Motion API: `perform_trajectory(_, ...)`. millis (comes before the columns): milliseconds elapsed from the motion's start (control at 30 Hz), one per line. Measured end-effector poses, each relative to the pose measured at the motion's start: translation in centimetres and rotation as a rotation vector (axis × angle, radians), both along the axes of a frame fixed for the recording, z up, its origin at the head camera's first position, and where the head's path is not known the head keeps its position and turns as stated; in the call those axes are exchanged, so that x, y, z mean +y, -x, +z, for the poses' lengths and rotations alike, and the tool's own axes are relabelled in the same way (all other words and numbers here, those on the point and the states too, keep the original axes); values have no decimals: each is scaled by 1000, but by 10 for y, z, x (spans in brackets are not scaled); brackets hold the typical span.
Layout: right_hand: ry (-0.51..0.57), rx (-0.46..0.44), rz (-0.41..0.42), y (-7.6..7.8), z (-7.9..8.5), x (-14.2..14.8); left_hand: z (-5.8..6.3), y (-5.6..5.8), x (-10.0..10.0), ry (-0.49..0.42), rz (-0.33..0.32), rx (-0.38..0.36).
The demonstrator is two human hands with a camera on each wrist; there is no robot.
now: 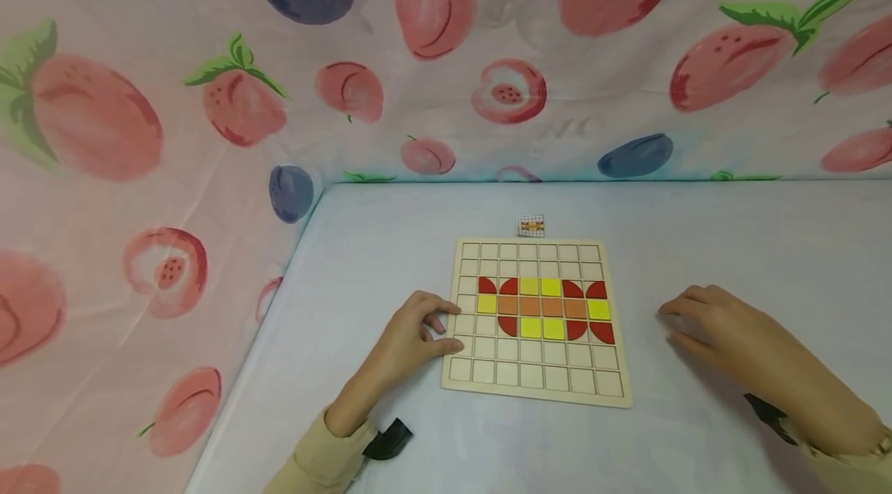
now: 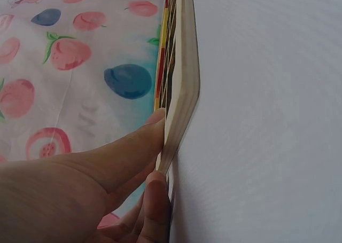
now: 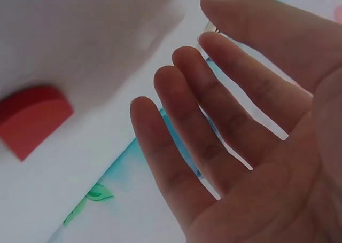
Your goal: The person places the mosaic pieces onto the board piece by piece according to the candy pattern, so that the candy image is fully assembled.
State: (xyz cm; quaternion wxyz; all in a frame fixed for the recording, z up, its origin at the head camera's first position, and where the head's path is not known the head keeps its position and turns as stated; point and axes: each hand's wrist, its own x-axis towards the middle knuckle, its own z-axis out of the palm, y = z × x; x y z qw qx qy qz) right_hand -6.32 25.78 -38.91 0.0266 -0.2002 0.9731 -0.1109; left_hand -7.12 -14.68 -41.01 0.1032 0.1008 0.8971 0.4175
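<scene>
A square wooden grid board (image 1: 532, 375) lies on the table. Across its middle rows sit orange squares (image 1: 530, 307), yellow squares (image 1: 531, 328) and rounded dark red pieces (image 1: 575, 330). At the board's left edge is my left hand (image 1: 411, 331), thumb and index fingertips touching it some way apart; the left wrist view shows the thumb (image 2: 133, 147) against the board's edge (image 2: 184, 67). To the right of the board hovers my right hand (image 1: 732, 339), fingers extended and holding nothing. A red quarter-round piece (image 3: 37, 117) lies near its fingertips in the right wrist view; the head view does not show it.
Behind the board lies a small printed card (image 1: 531, 226) with a coloured grid pattern. Fruit-print fabric (image 1: 432, 122) rises along the table's back and left sides. Dark bands (image 1: 388, 440) show at both cuffs.
</scene>
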Motion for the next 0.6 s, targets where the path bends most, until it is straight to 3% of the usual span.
perform_trajectory(600, -73, -32, -73, -8, -10, 34, 2, -1, 1, -6, -2, 1)
